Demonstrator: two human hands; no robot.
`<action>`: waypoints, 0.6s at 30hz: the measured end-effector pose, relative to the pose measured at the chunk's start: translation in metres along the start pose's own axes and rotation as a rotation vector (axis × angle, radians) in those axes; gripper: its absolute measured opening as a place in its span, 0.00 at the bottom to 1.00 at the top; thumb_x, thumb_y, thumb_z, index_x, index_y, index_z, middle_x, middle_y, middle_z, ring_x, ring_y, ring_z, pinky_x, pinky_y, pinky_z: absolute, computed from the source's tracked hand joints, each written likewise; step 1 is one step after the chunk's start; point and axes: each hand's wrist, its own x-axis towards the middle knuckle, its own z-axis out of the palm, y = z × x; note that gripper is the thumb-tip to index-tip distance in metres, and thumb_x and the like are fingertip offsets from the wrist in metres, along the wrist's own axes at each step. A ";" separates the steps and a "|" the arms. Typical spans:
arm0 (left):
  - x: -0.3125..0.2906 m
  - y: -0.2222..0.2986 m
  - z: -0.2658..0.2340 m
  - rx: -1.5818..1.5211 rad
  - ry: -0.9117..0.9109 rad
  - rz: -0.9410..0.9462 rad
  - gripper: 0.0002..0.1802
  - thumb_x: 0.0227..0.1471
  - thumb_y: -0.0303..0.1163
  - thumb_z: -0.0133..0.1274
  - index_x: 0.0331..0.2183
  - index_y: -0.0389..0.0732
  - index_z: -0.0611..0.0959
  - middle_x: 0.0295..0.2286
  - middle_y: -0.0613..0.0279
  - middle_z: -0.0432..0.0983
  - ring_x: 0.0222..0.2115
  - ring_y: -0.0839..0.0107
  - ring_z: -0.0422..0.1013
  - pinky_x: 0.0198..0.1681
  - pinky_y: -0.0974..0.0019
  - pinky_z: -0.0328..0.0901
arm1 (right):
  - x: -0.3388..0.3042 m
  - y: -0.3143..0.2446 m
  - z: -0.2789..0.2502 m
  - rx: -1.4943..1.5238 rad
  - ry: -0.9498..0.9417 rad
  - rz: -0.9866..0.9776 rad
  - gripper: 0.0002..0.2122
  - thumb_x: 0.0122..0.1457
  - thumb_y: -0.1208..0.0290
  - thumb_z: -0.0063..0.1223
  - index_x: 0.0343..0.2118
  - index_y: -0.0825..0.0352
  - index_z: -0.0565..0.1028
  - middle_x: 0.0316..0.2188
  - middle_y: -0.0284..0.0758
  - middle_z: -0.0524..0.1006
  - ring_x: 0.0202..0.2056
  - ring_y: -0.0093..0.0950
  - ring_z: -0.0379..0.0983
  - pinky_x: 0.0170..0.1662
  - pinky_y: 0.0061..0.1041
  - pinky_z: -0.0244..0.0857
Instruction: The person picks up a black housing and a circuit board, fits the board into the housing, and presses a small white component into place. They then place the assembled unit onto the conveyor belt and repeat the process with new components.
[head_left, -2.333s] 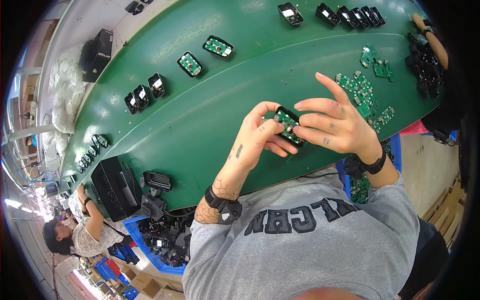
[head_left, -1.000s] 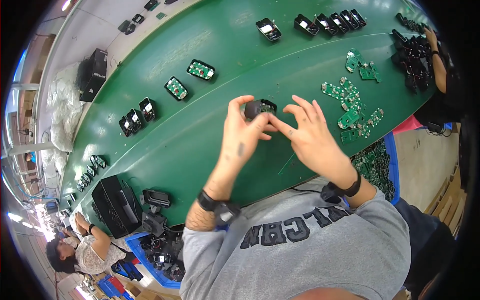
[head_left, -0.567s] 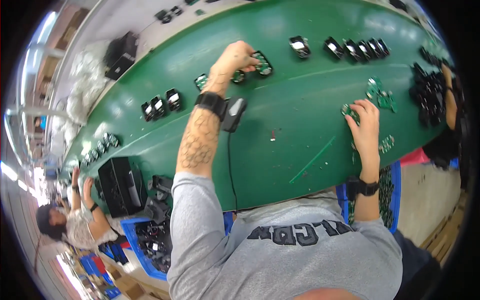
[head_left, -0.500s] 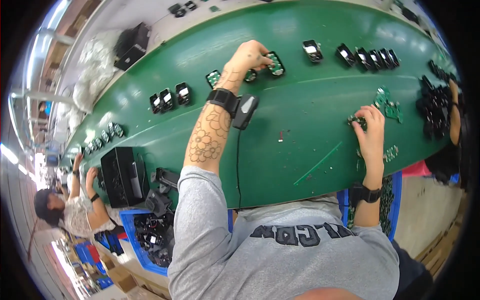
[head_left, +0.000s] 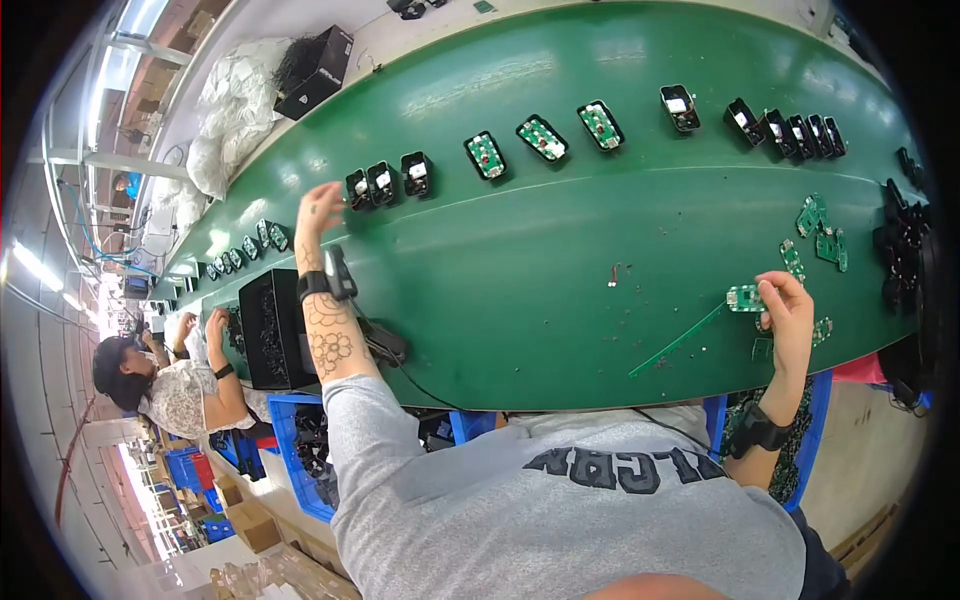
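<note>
Left hand [head_left: 322,208] has swung leftward from a board-filled case [head_left: 600,126] to beside 3 black cases [head_left: 380,184], fingers loose, empty. Right hand [head_left: 790,315] pinches a circuit board [head_left: 742,298] over the table [head_left: 500,300] by its right end, long axis sideways, pointing left.

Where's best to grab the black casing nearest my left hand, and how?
I'd pinch the black casing by its near and far end walls, coming from the left: the neighbouring casing crowds its right, and its top is open.
</note>
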 end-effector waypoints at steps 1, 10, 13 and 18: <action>-0.012 0.003 0.001 -0.031 -0.104 -0.026 0.27 0.54 0.43 0.56 0.51 0.37 0.76 0.40 0.58 0.77 0.35 0.72 0.74 0.30 0.69 0.74 | 0.000 -0.001 0.004 0.028 -0.080 0.062 0.07 0.58 0.76 0.54 0.40 0.68 0.77 0.25 0.21 0.72 0.21 0.09 0.62 0.22 0.09 0.53; -0.051 -0.002 0.005 -0.286 -0.050 0.157 0.23 0.53 0.27 0.53 0.51 0.47 0.71 0.37 0.60 0.73 0.32 0.73 0.71 0.33 0.70 0.70 | 0.017 -0.006 0.038 0.129 -0.078 -0.191 0.15 0.58 0.77 0.54 0.50 0.71 0.74 0.31 0.28 0.73 0.28 0.15 0.68 0.32 0.15 0.62; -0.078 0.001 0.018 -1.103 -0.054 0.279 0.18 0.55 0.27 0.50 0.49 0.47 0.70 0.35 0.61 0.73 0.32 0.71 0.72 0.35 0.70 0.67 | 0.017 -0.001 0.032 0.109 -0.031 -0.175 0.13 0.59 0.75 0.54 0.47 0.71 0.75 0.31 0.29 0.75 0.26 0.15 0.69 0.30 0.14 0.63; -0.199 0.089 0.121 -1.274 -0.432 0.072 0.20 0.56 0.30 0.49 0.51 0.44 0.69 0.41 0.53 0.72 0.40 0.60 0.74 0.34 0.61 0.75 | 0.005 -0.013 0.062 0.189 -0.152 -0.096 0.13 0.59 0.75 0.53 0.47 0.72 0.74 0.30 0.29 0.76 0.25 0.15 0.70 0.28 0.13 0.64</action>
